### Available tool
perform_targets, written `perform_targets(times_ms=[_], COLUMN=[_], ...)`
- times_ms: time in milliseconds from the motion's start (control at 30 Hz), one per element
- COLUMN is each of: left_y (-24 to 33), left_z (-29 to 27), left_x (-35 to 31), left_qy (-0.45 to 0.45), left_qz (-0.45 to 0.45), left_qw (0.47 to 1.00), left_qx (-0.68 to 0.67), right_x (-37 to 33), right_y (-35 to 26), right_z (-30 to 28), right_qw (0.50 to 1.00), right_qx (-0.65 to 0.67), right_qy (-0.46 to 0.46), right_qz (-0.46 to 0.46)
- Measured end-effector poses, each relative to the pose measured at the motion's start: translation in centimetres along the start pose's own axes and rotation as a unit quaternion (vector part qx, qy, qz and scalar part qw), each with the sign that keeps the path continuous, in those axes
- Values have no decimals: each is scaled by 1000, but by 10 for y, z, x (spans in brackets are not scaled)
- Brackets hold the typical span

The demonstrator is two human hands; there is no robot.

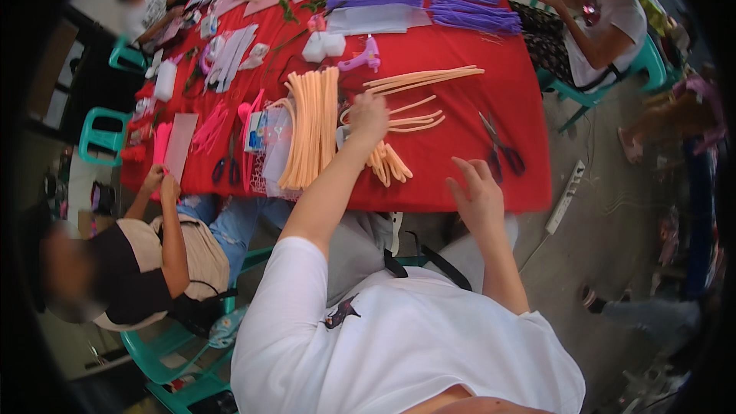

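A thick stack of peach-orange pipe cleaners (310, 126) lies on the red tablecloth (475, 46) in front of me. My left hand (368, 117) is over the table just right of this stack, among looser orange stems. Its fingers are blurred and partly hidden, so any grip is unclear. Beyond it rest several straight orange stems (425, 77); to its right are a few bent ones (418, 119). A short folded orange bunch (391, 164) sits by my left wrist. My right hand (479, 195) hovers at the table's front edge, fingers apart and holding nothing, close to dark-handled scissors (512, 159).
A purple glue gun (364, 56) and purple stem bundles (475, 11) lie farther back. Left of the stack are pink stems (211, 129) and another pair of scissors (227, 165). A co-worker (184, 253) sits close on my left. A power strip (566, 195) lies on the floor.
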State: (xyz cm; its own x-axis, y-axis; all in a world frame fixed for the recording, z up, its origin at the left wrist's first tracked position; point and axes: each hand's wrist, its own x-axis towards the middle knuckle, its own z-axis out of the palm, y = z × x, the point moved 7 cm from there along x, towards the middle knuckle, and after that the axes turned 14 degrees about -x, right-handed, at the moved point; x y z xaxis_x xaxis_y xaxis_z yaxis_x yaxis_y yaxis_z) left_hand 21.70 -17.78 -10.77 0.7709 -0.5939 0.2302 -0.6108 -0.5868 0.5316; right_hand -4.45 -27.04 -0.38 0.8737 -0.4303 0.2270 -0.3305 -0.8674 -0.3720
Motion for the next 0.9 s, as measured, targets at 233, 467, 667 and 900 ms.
perform_targets(times_ms=[233,467,667,900], left_y=[-10,58,133,136], left_z=[40,-29,-74,-110], left_x=[16,4,-74,-137], left_qy=[-8,103,-67,-25], left_qz=[-11,129,159,96], left_qw=[998,966,859,813], left_qx=[66,-200,-482,-573], right_x=[7,20,33,9], right_y=[11,13,-12,-6], right_z=[10,12,-17,-18], right_qw=[999,994,832,721], right_qx=[19,104,542,673], right_qy=[-22,10,52,85], right_qz=[20,-15,103,140])
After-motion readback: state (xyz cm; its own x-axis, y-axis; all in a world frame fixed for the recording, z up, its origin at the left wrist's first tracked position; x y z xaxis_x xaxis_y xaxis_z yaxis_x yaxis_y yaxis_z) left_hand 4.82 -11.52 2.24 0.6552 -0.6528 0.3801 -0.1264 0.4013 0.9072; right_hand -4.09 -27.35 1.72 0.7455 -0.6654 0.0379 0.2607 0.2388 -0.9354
